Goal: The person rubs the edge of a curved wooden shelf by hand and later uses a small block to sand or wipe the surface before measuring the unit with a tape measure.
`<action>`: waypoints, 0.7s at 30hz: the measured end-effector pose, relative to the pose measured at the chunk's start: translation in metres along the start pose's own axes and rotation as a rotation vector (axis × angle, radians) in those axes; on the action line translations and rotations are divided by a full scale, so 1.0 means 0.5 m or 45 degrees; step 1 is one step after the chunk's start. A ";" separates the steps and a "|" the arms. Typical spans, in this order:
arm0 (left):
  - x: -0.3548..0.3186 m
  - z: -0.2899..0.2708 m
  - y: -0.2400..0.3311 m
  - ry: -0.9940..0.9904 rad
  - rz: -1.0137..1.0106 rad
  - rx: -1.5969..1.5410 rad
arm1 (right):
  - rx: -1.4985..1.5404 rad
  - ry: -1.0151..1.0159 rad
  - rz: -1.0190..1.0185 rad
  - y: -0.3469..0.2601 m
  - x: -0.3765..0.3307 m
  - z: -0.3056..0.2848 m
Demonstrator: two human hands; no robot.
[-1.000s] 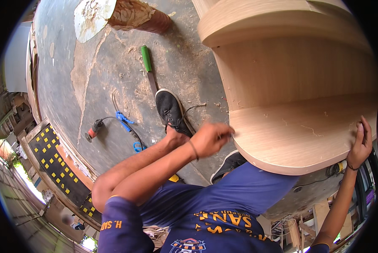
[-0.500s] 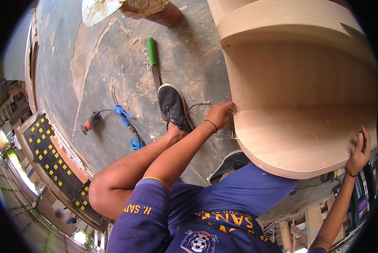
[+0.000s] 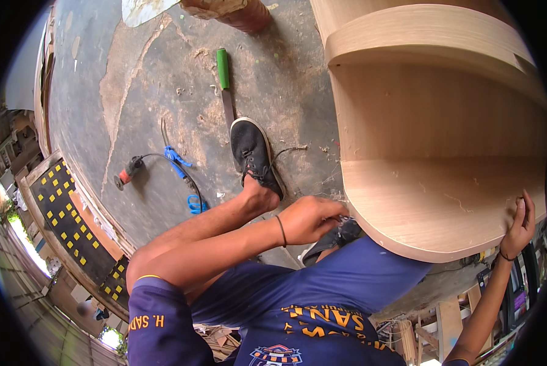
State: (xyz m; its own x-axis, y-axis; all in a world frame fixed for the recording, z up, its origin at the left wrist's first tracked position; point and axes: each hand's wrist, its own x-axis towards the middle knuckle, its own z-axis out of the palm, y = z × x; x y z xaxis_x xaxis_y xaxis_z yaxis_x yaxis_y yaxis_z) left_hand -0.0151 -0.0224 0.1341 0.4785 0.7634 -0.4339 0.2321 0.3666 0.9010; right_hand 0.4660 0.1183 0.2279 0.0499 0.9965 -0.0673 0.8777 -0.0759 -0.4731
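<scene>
A light wood-grain furniture piece [image 3: 407, 195] with a rounded corner and a curved upper shelf lies on my right, partly against my leg. My left hand [image 3: 310, 221] is closed in a pinch beside its rounded left edge; whatever sits between the fingertips is too small to make out. Thin shavings cling to the edge near those fingers. My right hand [image 3: 520, 227] rests with fingers stretched out along the right end of the lower panel, steadying nothing I can see gripped. A few curled shavings lie on the panel.
On the grey, dusty floor [image 3: 273, 79] lies a green-handled knife [image 3: 223, 70], its blade partly beneath my black shoe [image 3: 251, 146]. Further left are a blue air blow gun [image 3: 176, 161] with a coiled hose and a red-and-black power tool [image 3: 127, 172]. A black mat with yellow squares [image 3: 66, 213] stands far left.
My left hand has slid toward me along the rounded edge, its elbow moving out to the left. My right hand has stayed at the panel's right end. The view has shifted slightly.
</scene>
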 end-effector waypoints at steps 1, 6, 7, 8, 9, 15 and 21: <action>-0.005 -0.001 -0.016 0.041 -0.048 0.018 | -0.007 -0.001 -0.004 -0.001 -0.003 0.001; 0.065 -0.030 -0.133 0.246 -0.174 0.283 | 0.006 0.010 -0.002 -0.018 0.004 0.002; 0.084 -0.027 -0.155 0.240 -0.195 0.304 | 0.018 0.004 0.016 -0.018 0.003 0.004; 0.102 -0.018 -0.161 0.232 -0.208 0.323 | 0.024 0.003 0.033 -0.016 0.005 0.002; 0.112 -0.004 -0.164 0.226 -0.229 0.346 | 0.032 0.003 0.050 -0.014 0.006 0.000; 0.135 0.004 -0.155 0.125 -0.169 0.393 | 0.005 0.002 0.030 -0.013 0.005 0.002; 0.073 -0.007 -0.010 -0.041 0.016 0.158 | 0.021 0.032 0.005 -0.022 0.000 -0.003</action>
State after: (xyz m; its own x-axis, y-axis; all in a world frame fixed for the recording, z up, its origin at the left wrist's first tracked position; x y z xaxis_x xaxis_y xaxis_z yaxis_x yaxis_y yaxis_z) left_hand -0.0017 0.0055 0.1137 0.5087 0.7492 -0.4241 0.3281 0.2867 0.9001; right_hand 0.4570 0.1192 0.2344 0.0654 0.9967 -0.0476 0.8697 -0.0804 -0.4870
